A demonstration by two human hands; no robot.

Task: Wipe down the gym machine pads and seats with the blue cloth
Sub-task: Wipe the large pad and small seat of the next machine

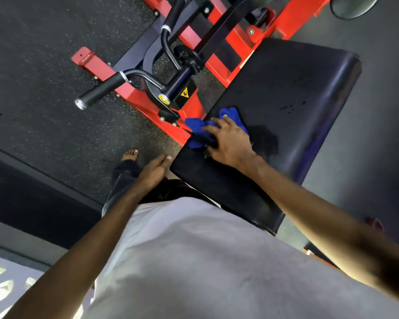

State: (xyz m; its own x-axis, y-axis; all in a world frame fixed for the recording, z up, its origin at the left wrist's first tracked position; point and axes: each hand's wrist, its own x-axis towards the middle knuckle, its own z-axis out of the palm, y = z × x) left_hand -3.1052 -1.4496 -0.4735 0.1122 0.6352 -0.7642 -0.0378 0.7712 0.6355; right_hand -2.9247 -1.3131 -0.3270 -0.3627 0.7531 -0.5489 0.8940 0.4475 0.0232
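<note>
Black seat pad point(286, 93) at the right, tilted, on the red machine frame point(129, 93) over dark speckled floor point(44, 77). Wet dark patch point(266, 139) near its middle. Blue cloth point(198, 130) crumpled on the pad's left edge, pressed flat under right hand point(228, 143). Left hand point(153, 170) open, empty, just beside the pad's near corner.

Yellow warning triangle sticker point(184, 93) on black machine post point(182, 82); no legible text.
</note>
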